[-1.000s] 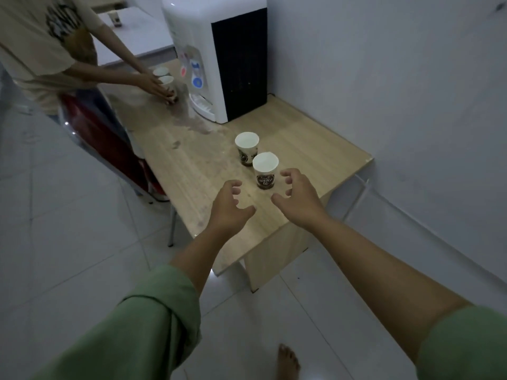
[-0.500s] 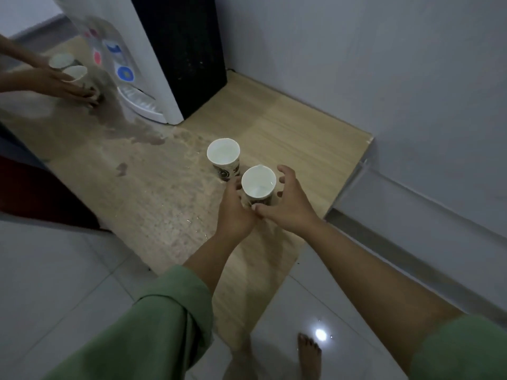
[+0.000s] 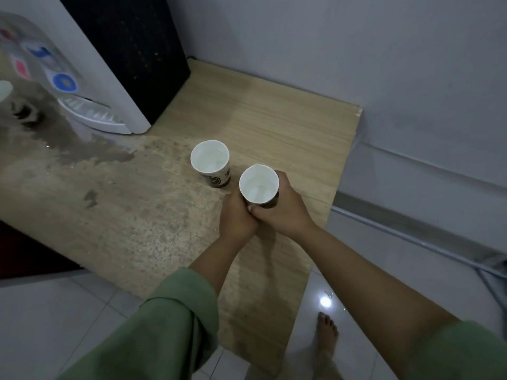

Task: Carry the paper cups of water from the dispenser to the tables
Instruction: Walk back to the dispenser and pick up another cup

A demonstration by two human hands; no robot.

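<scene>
**Both hands close on the near cup**

A wooden table [image 3: 288, 127] stands against a grey wall, its left half wet below the dispenser [image 3: 109, 64]. A second ago both hands hung open short of the cups; now the left hand [image 3: 236, 215] and right hand [image 3: 279, 207] are wrapped together round the near cup [image 3: 259, 185], so the pickup has begun. Its rim looks pinched, which could spill water. The far cup [image 3: 210, 161] stands just beside it, untouched. The puddle [image 3: 82, 152] lies well clear.
</scene>
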